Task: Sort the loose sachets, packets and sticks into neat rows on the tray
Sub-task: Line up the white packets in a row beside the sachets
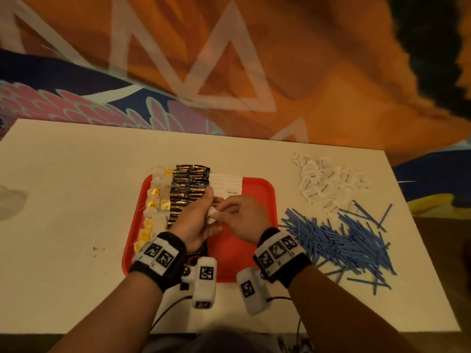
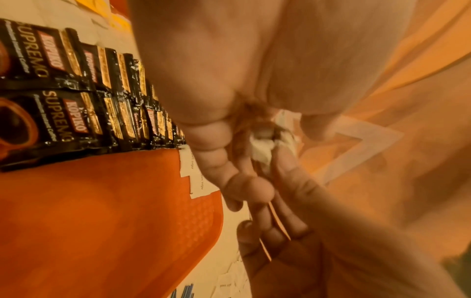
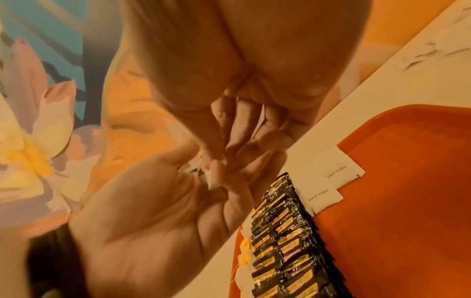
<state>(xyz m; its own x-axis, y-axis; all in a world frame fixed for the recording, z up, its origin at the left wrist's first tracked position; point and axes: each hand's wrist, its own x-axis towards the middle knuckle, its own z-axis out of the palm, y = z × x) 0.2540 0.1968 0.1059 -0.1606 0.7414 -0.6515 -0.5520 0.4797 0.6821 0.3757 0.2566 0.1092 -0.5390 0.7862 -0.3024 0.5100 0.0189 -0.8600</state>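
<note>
Over the middle of the red tray (image 1: pixel 257 189) my left hand (image 1: pixel 204 217) cups a small bunch of white sachets (image 1: pixel 212 217), seen in the left wrist view as crumpled white paper (image 2: pixel 265 146) between its fingers. My right hand (image 1: pixel 228 208) meets it from the right and pinches one white sachet (image 3: pixel 213 178) out of the bunch. On the tray lie a column of tea bags (image 1: pixel 155 202) with yellow tags, rows of black coffee sachets (image 1: pixel 190 189), and a short row of brown sugar sachets (image 1: pixel 226 186).
A loose heap of white sachets (image 1: pixel 328 182) lies on the white table (image 1: pixel 63 200) right of the tray. In front of it spreads a pile of blue sticks (image 1: pixel 339 243). The tray's right half (image 3: pixel 407 211) is bare red plastic.
</note>
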